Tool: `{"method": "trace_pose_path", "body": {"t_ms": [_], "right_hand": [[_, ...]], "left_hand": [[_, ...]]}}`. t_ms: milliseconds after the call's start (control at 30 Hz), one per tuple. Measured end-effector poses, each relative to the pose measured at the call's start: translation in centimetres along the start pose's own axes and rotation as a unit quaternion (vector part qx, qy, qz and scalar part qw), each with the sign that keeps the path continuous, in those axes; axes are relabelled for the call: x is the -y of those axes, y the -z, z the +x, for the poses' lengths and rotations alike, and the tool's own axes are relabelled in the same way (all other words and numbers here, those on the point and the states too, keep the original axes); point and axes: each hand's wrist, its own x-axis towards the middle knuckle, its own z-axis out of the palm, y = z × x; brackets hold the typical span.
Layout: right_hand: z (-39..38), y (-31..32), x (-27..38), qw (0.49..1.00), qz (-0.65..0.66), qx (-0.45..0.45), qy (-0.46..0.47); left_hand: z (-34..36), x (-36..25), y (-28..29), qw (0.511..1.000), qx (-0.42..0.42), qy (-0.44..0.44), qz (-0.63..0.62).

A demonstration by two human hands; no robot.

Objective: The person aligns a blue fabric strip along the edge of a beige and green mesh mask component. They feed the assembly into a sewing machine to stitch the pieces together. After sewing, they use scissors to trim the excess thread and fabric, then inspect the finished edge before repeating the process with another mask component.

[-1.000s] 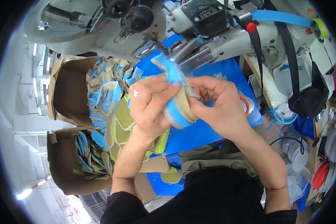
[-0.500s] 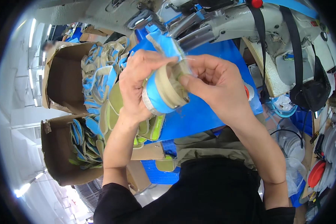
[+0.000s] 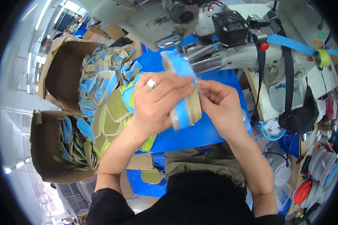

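Observation:
A looped fabric band [image 3: 183, 112] in beige with a blue stripe hangs in front of me. My left hand [image 3: 157, 99], with a ring on one finger, is closed over its left side. On the band's right edge, my right hand [image 3: 223, 105] is closed in a pinch; a thin thread shows near those fingertips. The band's upper end rises toward the metal parts of a sewing machine [image 3: 204, 60]; whether it touches them I cannot tell. Below lies a blue work surface [image 3: 210, 131].
Left of my hands, olive and lime fabric pieces [image 3: 116, 107] lie in a pile, with beige-and-blue bands [image 3: 101, 84] behind. Two cardboard boxes [image 3: 39, 148] stand further left, the nearer holding several pieces. Black straps [image 3: 288, 82] hang at the right, above stacked discs [image 3: 321, 165].
My left hand has turned so its back faces up over the band. The loop has swung from showing its open inside to showing its outer face. The whole view has shifted.

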Motion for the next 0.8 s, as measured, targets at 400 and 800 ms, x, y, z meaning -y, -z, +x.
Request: {"method": "trace_pose_path", "body": {"t_ms": [400,800], "right_hand": [[0.9,-0.6,0.4,0.999,0.034,-0.008,0.019],[1.9,-0.5,1.0,1.000,0.023,-0.011,-0.001]], "left_hand": [[0.8,0.9,-0.1,1.000,-0.024,0.020,0.000],[0.9,0.6,0.8,0.997,-0.070,0.044,0.000]]}}
